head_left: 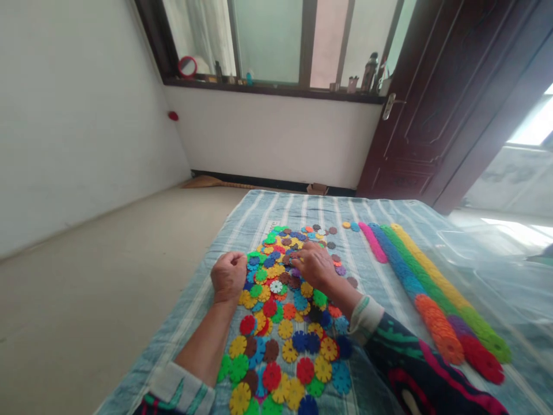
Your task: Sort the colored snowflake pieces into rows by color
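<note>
Loose notched discs (272, 376) of many colours lie scattered and overlapping down the middle of the striped cloth (280, 207), in front of you and between your forearms. Your right hand (317, 265) reaches over the far part of this spread, fingers bent and tips lowered among brown and yellow discs; whether they have hold of one cannot be told. Your left hand (228, 276) rests at the spread's left edge, fingers curled into a loose fist; its palm is hidden, so its contents cannot be told. The step in hand appears to be picking single discs out by fingertip. The next move would call for a pinch on one disc's rim, clear of its overlapping neighbours. To your right lie long rows of stacked discs (398, 262), mostly grouped by colour, with clear containers (496, 288) beyond them. Farther out stand a dark door (415, 109) and a windowsill (276, 90).
</note>
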### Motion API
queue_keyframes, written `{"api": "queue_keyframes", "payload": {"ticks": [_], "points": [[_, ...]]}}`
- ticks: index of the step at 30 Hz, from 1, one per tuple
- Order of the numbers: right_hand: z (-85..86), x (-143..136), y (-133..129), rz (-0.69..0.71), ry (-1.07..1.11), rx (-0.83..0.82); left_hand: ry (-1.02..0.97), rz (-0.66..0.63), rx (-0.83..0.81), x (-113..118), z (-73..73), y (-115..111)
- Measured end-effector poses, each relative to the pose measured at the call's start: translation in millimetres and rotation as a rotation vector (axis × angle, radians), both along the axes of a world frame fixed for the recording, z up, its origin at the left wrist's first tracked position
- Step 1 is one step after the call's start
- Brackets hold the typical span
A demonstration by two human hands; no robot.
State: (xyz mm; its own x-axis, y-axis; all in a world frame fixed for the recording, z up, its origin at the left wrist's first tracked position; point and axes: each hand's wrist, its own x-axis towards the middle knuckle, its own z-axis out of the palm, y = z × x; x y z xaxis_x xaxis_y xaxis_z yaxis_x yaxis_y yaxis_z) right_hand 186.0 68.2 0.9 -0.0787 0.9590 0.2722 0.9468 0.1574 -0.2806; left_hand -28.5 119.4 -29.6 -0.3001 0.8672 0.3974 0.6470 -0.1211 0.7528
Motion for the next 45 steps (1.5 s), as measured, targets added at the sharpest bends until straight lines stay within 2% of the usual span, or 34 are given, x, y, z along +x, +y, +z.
{"api": "queue_keyframes", "payload": {"ticks": [4, 14, 24, 27, 30, 36, 41, 45], "points": [[-8.2, -4, 13, -0.068, -0.023, -0.047, 0.034, -0.011, -0.002, 0, -0.3, 0], [-16.3, 10, 16, -0.076, 0.087, -0.050, 0.036, -0.026, -0.003, 0, -2.8, 3], [-24.7, 13, 18, 0.035, 0.205, 0.065, 0.064, -0.042, 0.005, -1, -3.9, 2], [-26.9, 17, 23, 0.054, 0.339, 0.104, 0.068, -0.040, -0.001, 0, -3.5, 2], [-24.3, 23, 26, 0.039, 0.590, 0.093, 0.071, -0.035, -0.005, 0, -2.8, 2], [-6.9, 36, 22, 0.067, 1.150, -0.125, 0.059, -0.049, -0.013, 0, -1.6, 2], [0.2, 41, 18, 0.105, 1.339, -0.222, 0.076, -0.051, -0.021, 0, 0.1, 2], [-2.5, 40, 19, 0.061, 1.343, -0.216, 0.073, -0.051, -0.040, 1, 1.7, 1]]}}
